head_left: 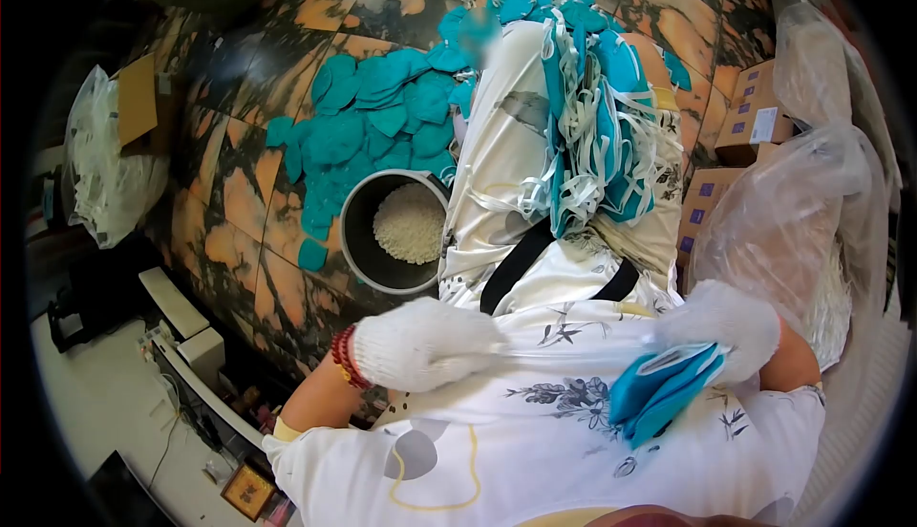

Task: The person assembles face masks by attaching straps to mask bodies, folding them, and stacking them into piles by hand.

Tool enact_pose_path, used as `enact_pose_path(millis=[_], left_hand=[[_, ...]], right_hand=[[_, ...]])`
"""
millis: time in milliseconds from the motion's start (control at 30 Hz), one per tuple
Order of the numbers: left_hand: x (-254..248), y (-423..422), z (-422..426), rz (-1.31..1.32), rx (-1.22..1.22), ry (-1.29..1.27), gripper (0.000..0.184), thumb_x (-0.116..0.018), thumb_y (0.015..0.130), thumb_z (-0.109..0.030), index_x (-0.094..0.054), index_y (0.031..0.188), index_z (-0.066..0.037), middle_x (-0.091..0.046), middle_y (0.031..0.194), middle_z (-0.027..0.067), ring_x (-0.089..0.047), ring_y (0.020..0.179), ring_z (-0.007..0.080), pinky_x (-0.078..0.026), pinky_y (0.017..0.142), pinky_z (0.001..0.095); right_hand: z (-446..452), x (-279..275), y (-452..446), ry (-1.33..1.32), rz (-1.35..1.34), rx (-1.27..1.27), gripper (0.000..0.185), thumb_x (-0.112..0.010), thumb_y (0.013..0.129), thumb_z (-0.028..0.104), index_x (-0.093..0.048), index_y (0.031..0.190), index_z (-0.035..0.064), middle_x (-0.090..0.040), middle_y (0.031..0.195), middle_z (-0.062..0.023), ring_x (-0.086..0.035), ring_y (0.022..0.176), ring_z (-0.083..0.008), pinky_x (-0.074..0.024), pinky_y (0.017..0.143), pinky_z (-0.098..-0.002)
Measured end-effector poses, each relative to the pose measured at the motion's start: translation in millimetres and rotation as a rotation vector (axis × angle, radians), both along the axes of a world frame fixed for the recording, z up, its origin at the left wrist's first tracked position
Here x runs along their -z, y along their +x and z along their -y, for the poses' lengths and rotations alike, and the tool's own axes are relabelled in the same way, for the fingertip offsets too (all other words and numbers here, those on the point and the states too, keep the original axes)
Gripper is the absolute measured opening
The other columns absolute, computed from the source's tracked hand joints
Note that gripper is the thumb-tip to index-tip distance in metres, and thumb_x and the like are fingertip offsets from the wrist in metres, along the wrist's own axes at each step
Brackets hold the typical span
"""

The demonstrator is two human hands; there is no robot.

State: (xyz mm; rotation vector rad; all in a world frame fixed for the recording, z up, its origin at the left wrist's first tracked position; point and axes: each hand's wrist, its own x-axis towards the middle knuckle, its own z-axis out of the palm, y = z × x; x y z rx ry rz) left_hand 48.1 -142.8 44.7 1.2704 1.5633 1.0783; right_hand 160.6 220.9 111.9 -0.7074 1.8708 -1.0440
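My left hand (430,344), in a white knitted glove with a red bead bracelet at the wrist, lies closed at the white printed shirt (564,336); its fingertips are hidden. My right hand (721,329), gloved too, is closed beside a few folded teal pieces (664,388) with white edges, which rest against the shirt under it. Across my lap hangs a bundle of teal pieces with many white straps (597,135). A grey bucket (351,231) holding white grainy material (411,225) stands beside my leg.
Many teal pieces (368,111) lie piled on the marbled floor (239,183). Cardboard boxes (755,116) and clear plastic bags (783,231) are at the right. At the left are a plastic bag (100,164), an open carton (138,102) and a cluttered desk (191,374).
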Motion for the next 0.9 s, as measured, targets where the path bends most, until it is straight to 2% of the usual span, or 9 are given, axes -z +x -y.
enact_pose_path(millis=[33,100,167,267,367,500,700,767,900], left_hand=[[4,-4,13,0.019,-0.07,0.039,0.013,-0.059,0.093,-0.016,-0.061,0.095,-0.003,-0.056,0.079,0.0093,-0.063,0.071,0.0263,-0.05,0.062,0.0367],[11,-35,61,0.368,-0.538,-0.504,0.011,-0.056,0.096,-0.012,-0.061,0.09,-0.004,-0.055,0.074,0.0039,-0.06,0.064,0.0161,-0.046,0.06,0.0283],[59,-41,85,0.273,-0.798,-0.536,0.015,-0.053,0.099,-0.011,-0.061,0.087,-0.006,-0.053,0.072,0.0005,-0.056,0.061,0.0099,-0.043,0.058,0.0234],[121,-39,74,0.029,-0.882,-0.573,0.014,-0.054,0.1,-0.013,-0.061,0.092,-0.003,-0.054,0.071,0.0019,-0.054,0.062,0.0099,-0.043,0.058,0.0275],[216,-45,98,-0.195,-0.745,-0.574,0.015,-0.056,0.097,-0.016,-0.064,0.103,-0.005,-0.066,0.082,0.0135,-0.067,0.079,0.0298,-0.051,0.071,0.038],[178,-41,53,-0.648,-0.563,-0.859,0.046,-0.065,0.09,-0.014,-0.054,0.134,-0.008,-0.066,0.122,0.0189,-0.063,0.111,0.0392,-0.051,0.093,0.0426],[24,-67,-65,0.114,-0.613,0.038,0.065,-0.075,0.086,-0.015,-0.046,0.143,-0.004,-0.057,0.139,0.0121,-0.055,0.127,0.0211,-0.041,0.11,0.0381],[4,-60,-110,0.027,-0.398,0.32,0.074,-0.081,0.081,-0.018,-0.045,0.144,-0.003,-0.056,0.14,0.0133,-0.052,0.131,0.0248,-0.037,0.114,0.0419],[-26,-54,-167,-0.418,-0.115,0.217,0.096,-0.09,0.068,-0.025,-0.041,0.147,0.0,-0.053,0.142,0.0181,-0.05,0.134,0.0317,-0.037,0.113,0.0398]], right_hand=[[-15,6,12,-0.074,-0.088,0.294,0.051,-0.072,0.084,0.039,-0.062,0.123,0.0073,-0.069,0.101,-0.0112,-0.068,0.08,-0.0286,-0.0546,0.072,-0.0367],[-53,17,36,-0.339,0.126,1.056,0.045,-0.065,0.093,0.035,-0.059,0.127,0.0072,-0.067,0.11,-0.0084,-0.066,0.092,-0.0226,-0.0542,0.081,-0.0336],[-70,28,44,-0.759,0.263,1.495,0.038,-0.059,0.102,0.031,-0.057,0.132,0.0071,-0.065,0.119,-0.0056,-0.064,0.105,-0.0166,-0.0538,0.09,-0.0306],[-68,38,19,-0.995,0.138,1.587,0.048,-0.05,0.106,0.036,-0.05,0.141,0.0037,-0.059,0.136,-0.0112,-0.06,0.119,-0.0207,-0.0457,0.107,-0.036],[-64,64,4,-0.832,-0.549,1.597,0.049,-0.054,0.103,0.017,-0.043,0.149,0.0029,-0.058,0.137,-0.0099,-0.059,0.12,-0.0169,-0.0465,0.105,-0.031],[-25,50,-31,-1.066,-0.451,1.567,0.043,-0.052,0.104,0.021,-0.046,0.144,0.0037,-0.061,0.131,-0.0092,-0.061,0.114,-0.0168,-0.0488,0.101,-0.031],[15,24,-63,-1.342,-0.17,1.465,0.037,-0.05,0.105,0.025,-0.052,0.136,0.0048,-0.065,0.122,-0.0083,-0.064,0.106,-0.0166,-0.0523,0.094,-0.031],[23,16,-68,-1.393,-0.126,1.434,0.035,-0.049,0.106,0.027,-0.054,0.133,0.0052,-0.066,0.119,-0.0079,-0.065,0.103,-0.0165,-0.0535,0.092,-0.031],[27,6,-77,-1.462,-0.09,1.406,0.034,-0.047,0.107,0.03,-0.058,0.127,0.0059,-0.068,0.113,-0.0073,-0.068,0.097,-0.0164,-0.0559,0.088,-0.031]])
